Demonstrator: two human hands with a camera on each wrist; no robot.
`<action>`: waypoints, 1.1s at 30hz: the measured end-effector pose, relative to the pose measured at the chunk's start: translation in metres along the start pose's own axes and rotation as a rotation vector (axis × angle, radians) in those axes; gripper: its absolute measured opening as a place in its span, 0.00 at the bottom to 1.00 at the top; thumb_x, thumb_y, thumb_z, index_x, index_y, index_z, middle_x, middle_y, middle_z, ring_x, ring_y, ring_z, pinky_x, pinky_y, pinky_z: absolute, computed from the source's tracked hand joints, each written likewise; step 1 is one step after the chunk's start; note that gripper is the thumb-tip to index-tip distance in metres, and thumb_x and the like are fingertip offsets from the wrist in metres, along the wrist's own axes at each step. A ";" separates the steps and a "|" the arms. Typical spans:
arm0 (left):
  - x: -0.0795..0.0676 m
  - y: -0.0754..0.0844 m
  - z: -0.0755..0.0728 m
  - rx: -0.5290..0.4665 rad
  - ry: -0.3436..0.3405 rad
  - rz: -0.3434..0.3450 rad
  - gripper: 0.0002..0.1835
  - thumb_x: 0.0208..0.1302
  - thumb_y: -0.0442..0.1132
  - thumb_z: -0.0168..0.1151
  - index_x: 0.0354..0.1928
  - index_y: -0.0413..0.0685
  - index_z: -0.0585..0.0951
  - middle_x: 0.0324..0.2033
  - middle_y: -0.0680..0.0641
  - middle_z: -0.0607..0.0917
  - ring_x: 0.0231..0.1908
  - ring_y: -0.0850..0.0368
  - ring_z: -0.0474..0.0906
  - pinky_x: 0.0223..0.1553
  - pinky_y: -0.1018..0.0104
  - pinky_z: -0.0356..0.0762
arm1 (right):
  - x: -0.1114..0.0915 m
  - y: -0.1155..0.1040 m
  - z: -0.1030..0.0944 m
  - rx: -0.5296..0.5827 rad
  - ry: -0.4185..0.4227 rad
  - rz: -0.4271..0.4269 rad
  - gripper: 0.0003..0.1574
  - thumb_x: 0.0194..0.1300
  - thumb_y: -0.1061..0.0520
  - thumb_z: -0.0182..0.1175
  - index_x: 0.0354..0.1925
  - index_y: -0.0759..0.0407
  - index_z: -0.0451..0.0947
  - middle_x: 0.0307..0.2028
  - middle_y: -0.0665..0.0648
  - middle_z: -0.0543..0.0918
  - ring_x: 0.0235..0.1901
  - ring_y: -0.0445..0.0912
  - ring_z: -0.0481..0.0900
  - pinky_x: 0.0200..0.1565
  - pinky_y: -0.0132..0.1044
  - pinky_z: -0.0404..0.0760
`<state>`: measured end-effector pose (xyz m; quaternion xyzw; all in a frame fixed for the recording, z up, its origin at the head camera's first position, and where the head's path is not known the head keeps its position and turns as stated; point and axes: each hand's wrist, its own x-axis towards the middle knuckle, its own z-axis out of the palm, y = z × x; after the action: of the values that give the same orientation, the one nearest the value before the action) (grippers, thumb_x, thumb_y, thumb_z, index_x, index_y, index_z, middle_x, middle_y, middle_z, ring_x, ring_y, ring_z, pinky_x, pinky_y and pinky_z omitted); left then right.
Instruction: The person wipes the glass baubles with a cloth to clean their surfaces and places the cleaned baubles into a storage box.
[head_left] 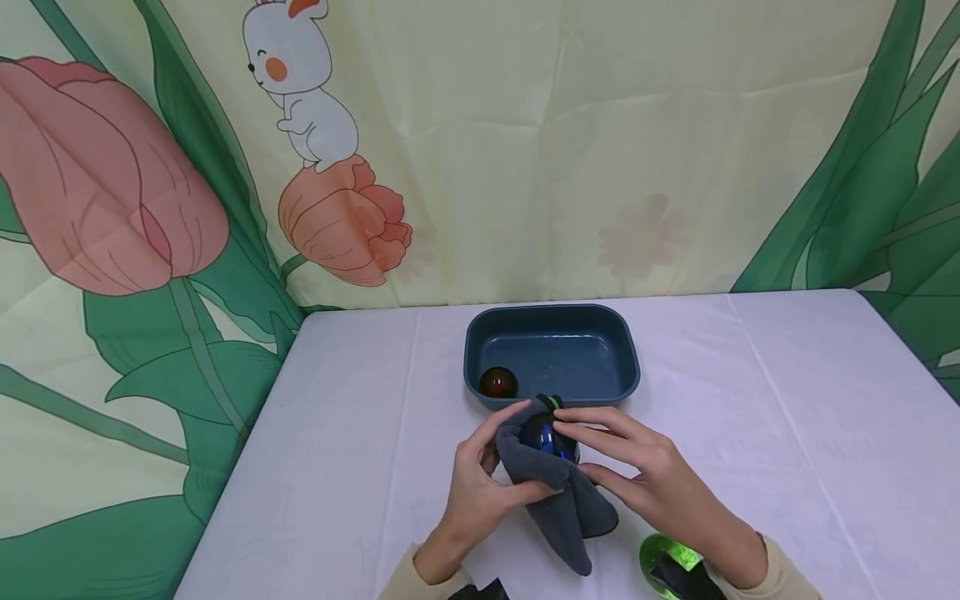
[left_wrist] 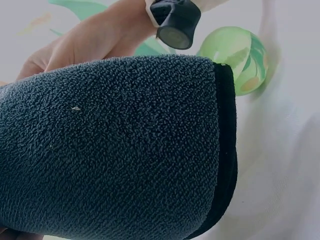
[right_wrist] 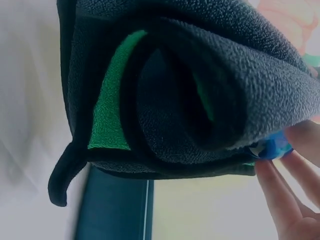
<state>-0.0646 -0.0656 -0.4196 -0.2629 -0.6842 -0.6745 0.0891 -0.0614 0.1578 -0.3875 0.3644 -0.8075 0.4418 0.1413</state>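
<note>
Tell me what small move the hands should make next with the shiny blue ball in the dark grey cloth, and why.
Perhaps turn the shiny blue ball a little within the dark grey cloth. The left hand holds the cloth partly around it, the right hand touches its uncovered part, and a small turn would likely bring that part against the cloth.

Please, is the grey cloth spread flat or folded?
Folded: the grey cloth bends around part of the blue ball in the left hand's grip, and the right wrist view shows it curling over itself.
</note>
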 end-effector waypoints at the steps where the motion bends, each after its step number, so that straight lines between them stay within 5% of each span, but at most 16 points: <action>1: 0.000 0.000 0.000 0.000 0.000 0.001 0.41 0.48 0.25 0.77 0.67 0.41 0.72 0.58 0.37 0.80 0.54 0.51 0.83 0.57 0.60 0.80 | 0.000 0.000 0.000 -0.002 -0.001 0.008 0.32 0.69 0.38 0.54 0.62 0.56 0.78 0.59 0.55 0.79 0.61 0.38 0.75 0.59 0.22 0.74; 5: 0.000 -0.001 0.001 0.002 0.001 0.010 0.42 0.47 0.24 0.77 0.67 0.41 0.71 0.58 0.37 0.80 0.53 0.51 0.83 0.57 0.59 0.80 | 0.000 -0.001 0.000 0.034 0.005 0.046 0.29 0.64 0.52 0.66 0.62 0.56 0.77 0.58 0.54 0.80 0.58 0.39 0.79 0.56 0.25 0.78; 9: -0.001 -0.001 0.001 0.004 0.003 0.010 0.42 0.46 0.25 0.77 0.66 0.41 0.72 0.56 0.37 0.81 0.52 0.51 0.83 0.56 0.59 0.81 | 0.001 -0.002 0.001 0.134 0.007 0.109 0.39 0.51 0.72 0.72 0.62 0.57 0.78 0.57 0.53 0.80 0.55 0.38 0.81 0.49 0.32 0.84; 23: 0.000 -0.001 -0.001 0.005 0.009 -0.010 0.42 0.44 0.24 0.78 0.65 0.42 0.73 0.57 0.38 0.81 0.53 0.52 0.83 0.57 0.60 0.80 | 0.002 -0.005 0.002 0.347 0.002 0.323 0.31 0.60 0.68 0.68 0.62 0.62 0.76 0.56 0.62 0.80 0.52 0.35 0.82 0.47 0.35 0.86; 28: 0.001 0.000 -0.003 -0.018 0.015 -0.041 0.41 0.45 0.25 0.78 0.65 0.42 0.74 0.56 0.37 0.82 0.52 0.53 0.83 0.56 0.62 0.81 | 0.003 -0.003 0.000 0.247 -0.032 0.268 0.33 0.60 0.65 0.69 0.63 0.57 0.75 0.58 0.59 0.79 0.54 0.35 0.80 0.49 0.36 0.86; 33: 0.001 0.000 -0.003 -0.031 0.013 -0.042 0.41 0.45 0.24 0.77 0.65 0.41 0.73 0.55 0.37 0.82 0.53 0.53 0.83 0.56 0.62 0.81 | 0.003 -0.002 0.000 0.084 -0.031 0.113 0.46 0.49 0.71 0.74 0.66 0.52 0.74 0.62 0.53 0.76 0.60 0.37 0.75 0.55 0.24 0.79</action>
<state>-0.0661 -0.0682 -0.4192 -0.2454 -0.6782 -0.6885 0.0754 -0.0617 0.1560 -0.3849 0.3306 -0.8098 0.4766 0.0880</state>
